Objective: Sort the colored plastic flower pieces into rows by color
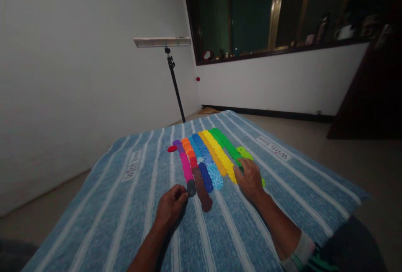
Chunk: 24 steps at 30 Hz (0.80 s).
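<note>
Overlapping small round discs lie in slanting rows on the cloth. My left hand (172, 205) is closed in a pinch at the lower edge of the dark grey discs (191, 188), below the magenta discs (186, 167). Its fingertips meet the grey edge. My right hand (250, 178) reaches over the lower end of the green row (224, 142), beside the yellow row (218, 150). Thumb and bent fingers close around a dark green disc (241, 168), partly hidden by them. Brown discs (202, 190) lie between my hands. Lime discs (245, 153) are partly covered by my right hand.
A blue striped cloth (125, 209) covers the work surface. A red disc (172, 148) lies left of the rows. Behind the far edge stands a black stand (176, 87) with a flat panel (161, 42). Cups and bottles line the window sill (266, 53).
</note>
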Available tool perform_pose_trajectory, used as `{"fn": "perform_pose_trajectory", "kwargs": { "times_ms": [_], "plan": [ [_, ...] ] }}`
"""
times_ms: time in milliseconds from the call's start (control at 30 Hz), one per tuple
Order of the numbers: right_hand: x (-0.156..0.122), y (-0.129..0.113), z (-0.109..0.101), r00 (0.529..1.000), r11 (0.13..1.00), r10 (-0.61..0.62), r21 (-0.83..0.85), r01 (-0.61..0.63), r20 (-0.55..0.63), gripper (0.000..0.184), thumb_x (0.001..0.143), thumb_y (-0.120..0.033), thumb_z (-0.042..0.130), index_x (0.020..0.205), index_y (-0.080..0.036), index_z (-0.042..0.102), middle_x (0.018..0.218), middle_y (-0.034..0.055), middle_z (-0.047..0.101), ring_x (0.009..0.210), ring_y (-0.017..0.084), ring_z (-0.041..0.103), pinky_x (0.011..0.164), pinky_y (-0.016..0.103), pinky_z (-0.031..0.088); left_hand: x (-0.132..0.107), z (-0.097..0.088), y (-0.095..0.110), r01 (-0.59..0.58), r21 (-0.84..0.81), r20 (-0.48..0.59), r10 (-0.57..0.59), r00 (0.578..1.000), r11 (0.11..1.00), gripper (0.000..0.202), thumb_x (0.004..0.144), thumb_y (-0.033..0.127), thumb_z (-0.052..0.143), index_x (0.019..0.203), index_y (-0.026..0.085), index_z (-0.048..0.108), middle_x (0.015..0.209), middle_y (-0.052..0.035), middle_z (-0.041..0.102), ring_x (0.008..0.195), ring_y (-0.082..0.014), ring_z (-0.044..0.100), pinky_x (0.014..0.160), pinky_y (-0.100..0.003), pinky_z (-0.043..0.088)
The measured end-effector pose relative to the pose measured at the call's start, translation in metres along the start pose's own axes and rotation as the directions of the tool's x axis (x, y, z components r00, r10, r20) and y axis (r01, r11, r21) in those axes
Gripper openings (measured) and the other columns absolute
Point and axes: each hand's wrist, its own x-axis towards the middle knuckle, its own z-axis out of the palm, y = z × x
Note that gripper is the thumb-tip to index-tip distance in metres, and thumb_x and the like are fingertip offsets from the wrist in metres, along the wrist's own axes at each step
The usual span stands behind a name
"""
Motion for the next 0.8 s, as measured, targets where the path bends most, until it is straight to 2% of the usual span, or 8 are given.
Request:
{"fn": "perform_pose_trajectory", "kwargs": {
  "times_ms": [200, 333, 433, 633, 733, 800],
  "plan": [
    [0.004, -0.013, -0.010, 0.997, 1.000, 0.002, -0.006, -0.002, 0.079, 0.028, 0.088, -0.028, 0.054, 0.113, -0.017, 0.064, 0.108, 0.0119, 0.067, 0.104, 0.026, 0.057, 0.095, 0.042, 0.042, 0.005, 0.000, -0.002, 0.013, 0.018, 0.015, -0.013, 1.000, 1.000, 0.030, 0.067, 0.049, 0.060, 0.070, 0.020, 0.061, 0.059, 0.0012, 0.060, 0.058, -0.0162, 0.055, 0.054, -0.025, 0.042],
    [0.010, -0.009, -0.024, 0.990, 0.999, -0.037, -0.028, 0.041, 0.138, 0.028, 0.089, -0.030, 0.055, 0.113, -0.019, 0.064, 0.111, 0.0113, 0.066, 0.107, 0.025, 0.056, 0.097, 0.040, 0.041, 0.009, -0.001, 0.004, 0.042, 0.076, -0.001, -0.042, 0.999, 0.996, 0.031, 0.063, 0.050, 0.062, 0.072, 0.021, 0.063, 0.061, -0.0001, 0.064, 0.060, -0.0180, 0.058, 0.054, -0.025, 0.043],
    [0.014, 0.006, -0.038, 0.980, 0.996, -0.042, -0.067, 0.056, 0.194, 0.027, 0.090, -0.031, 0.054, 0.111, -0.019, 0.065, 0.110, 0.0104, 0.066, 0.107, 0.025, 0.056, 0.097, 0.040, 0.042, 0.009, -0.001, 0.013, 0.064, 0.083, -0.006, -0.064, 0.998, 0.994, 0.030, 0.061, 0.049, 0.063, 0.071, 0.021, 0.064, 0.062, 0.0001, 0.066, 0.059, -0.0178, 0.059, 0.055, -0.025, 0.044],
    [0.031, 0.050, -0.071, 0.950, 0.990, 0.019, -0.141, 0.027, 0.312, 0.032, 0.089, -0.033, 0.056, 0.116, -0.017, 0.064, 0.113, 0.0116, 0.066, 0.107, 0.024, 0.057, 0.097, 0.038, 0.042, 0.007, -0.001, 0.027, 0.125, 0.131, 0.004, -0.127, 0.992, 0.983, 0.029, 0.061, 0.046, 0.063, 0.073, 0.020, 0.064, 0.063, 0.0011, 0.065, 0.060, -0.0167, 0.059, 0.057, -0.025, 0.044],
    [0.039, 0.072, -0.085, 0.942, 0.988, 0.047, -0.157, 0.006, 0.333, 0.036, 0.087, -0.035, 0.058, 0.117, -0.015, 0.065, 0.114, 0.0129, 0.066, 0.108, 0.025, 0.058, 0.097, 0.038, 0.042, 0.009, -0.002, 0.025, 0.124, 0.184, 0.006, -0.127, 0.992, 0.975, 0.029, 0.062, 0.044, 0.064, 0.076, 0.019, 0.067, 0.069, 0.0002, 0.068, 0.066, -0.0170, 0.061, 0.060, -0.024, 0.046],
    [0.042, 0.085, -0.091, 0.941, 0.989, 0.063, -0.151, -0.013, 0.331, 0.038, 0.086, -0.037, 0.060, 0.116, -0.014, 0.065, 0.114, 0.0131, 0.066, 0.107, 0.025, 0.059, 0.096, 0.037, 0.043, 0.012, -0.001, 0.019, 0.140, 0.186, -0.008, -0.141, 0.990, 0.973, 0.029, 0.062, 0.044, 0.066, 0.078, 0.019, 0.068, 0.071, -0.0003, 0.070, 0.066, -0.0174, 0.062, 0.057, -0.023, 0.046]
  ]
}}
